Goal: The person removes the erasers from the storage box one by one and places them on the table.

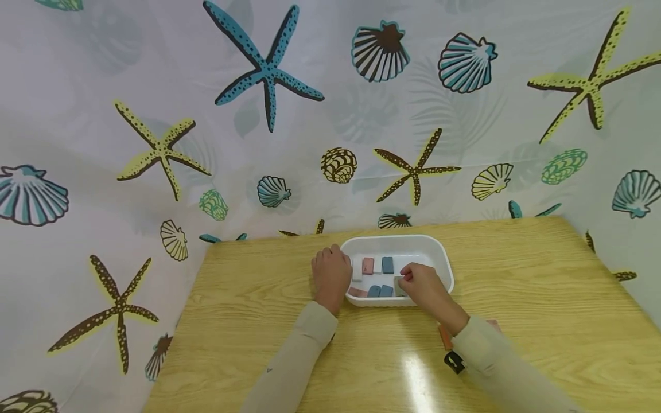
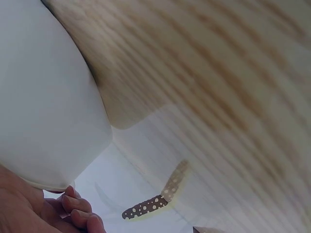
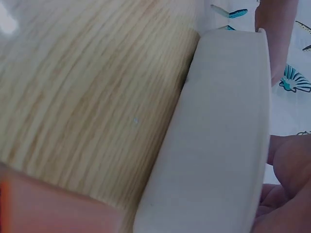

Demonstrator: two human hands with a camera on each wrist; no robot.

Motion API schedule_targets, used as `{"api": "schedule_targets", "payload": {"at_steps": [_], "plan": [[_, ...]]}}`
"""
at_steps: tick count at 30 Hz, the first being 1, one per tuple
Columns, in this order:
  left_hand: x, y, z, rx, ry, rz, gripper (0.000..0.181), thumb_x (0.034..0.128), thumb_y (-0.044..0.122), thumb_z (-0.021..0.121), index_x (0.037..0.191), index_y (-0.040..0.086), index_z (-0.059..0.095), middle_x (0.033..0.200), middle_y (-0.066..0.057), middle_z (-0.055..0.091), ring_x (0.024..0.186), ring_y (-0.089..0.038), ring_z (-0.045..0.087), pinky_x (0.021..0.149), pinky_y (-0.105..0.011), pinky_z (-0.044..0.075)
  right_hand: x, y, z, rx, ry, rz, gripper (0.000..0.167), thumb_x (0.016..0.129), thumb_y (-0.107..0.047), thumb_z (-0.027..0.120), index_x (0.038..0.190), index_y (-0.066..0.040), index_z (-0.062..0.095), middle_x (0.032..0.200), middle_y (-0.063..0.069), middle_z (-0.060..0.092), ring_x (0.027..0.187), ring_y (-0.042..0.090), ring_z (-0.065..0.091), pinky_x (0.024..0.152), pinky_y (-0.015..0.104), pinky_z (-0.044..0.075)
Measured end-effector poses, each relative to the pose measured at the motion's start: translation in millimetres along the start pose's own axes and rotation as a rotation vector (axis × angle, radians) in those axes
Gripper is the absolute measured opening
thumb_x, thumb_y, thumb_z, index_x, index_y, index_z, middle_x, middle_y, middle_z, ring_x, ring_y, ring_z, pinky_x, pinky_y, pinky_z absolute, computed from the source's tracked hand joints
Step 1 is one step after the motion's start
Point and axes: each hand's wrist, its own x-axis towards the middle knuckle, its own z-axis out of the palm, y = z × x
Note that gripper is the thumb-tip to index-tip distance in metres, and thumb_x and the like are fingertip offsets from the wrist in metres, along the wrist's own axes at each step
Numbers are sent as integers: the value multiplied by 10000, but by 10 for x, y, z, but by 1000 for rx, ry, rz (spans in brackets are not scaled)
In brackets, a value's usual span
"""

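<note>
A white oblong tray (image 1: 382,302) stands on the table, with several small pink, white, blue-grey and grey blocks inside. My left hand (image 1: 331,275) grips the tray's left end, its fingers curled at the rim in the left wrist view. Over the tray's front right part, my right hand (image 1: 420,284) pinches a grey block (image 1: 399,287) between thumb and forefinger. That pinch is hidden behind the tray wall (image 3: 209,131) in the right wrist view. A pink block (image 1: 368,265) and a dark blue-grey block (image 1: 388,265) lie toward the back. Blue-grey blocks (image 1: 380,291) lie along the front.
An orange piece (image 1: 445,337) and a pink piece (image 1: 494,324) lie on the wooden table (image 1: 248,321) by my right forearm, partly covered. A small black object (image 1: 454,362) shows beside that sleeve. Behind the table hangs a cloth (image 1: 310,115) printed with starfish and shells.
</note>
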Motion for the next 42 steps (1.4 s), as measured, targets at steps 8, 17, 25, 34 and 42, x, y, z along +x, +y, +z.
{"api": "schedule_targets", "payload": {"at_steps": [8,17,25,34,42], "plan": [[-18,-25,47,-9,26,3,253,954,271,469,974,46,583,892,-92,594,867,-246,556,778,-391,425,117,50,120,-49,-24,84,228,815,-119,620,929,78,620,815,121,619,723,222,562,677,387,470],[-18,-25,53,-10,-1,-5,257,954,275,464,978,46,578,891,-92,586,871,-245,551,790,-392,424,273,49,206,-74,-112,208,243,831,-162,635,910,64,594,795,112,591,712,223,526,687,379,451],[-5,-23,66,8,-26,-8,275,961,293,447,996,52,574,909,-88,588,888,-241,551,797,-386,422,355,71,270,-125,-131,214,262,824,-202,653,839,57,615,775,120,612,668,207,539,658,379,458],[-8,-17,64,-1,-9,3,276,964,292,440,988,53,576,912,-93,591,887,-246,554,798,-395,423,448,96,356,-86,-95,181,425,836,-210,648,522,-114,379,491,-27,317,451,115,318,447,268,277],[-5,-5,20,2,22,14,254,956,275,459,949,52,581,875,-90,590,846,-240,556,772,-387,435,501,93,376,-62,-88,195,495,835,-228,663,498,-132,314,477,-41,251,434,100,280,428,253,254]]}}
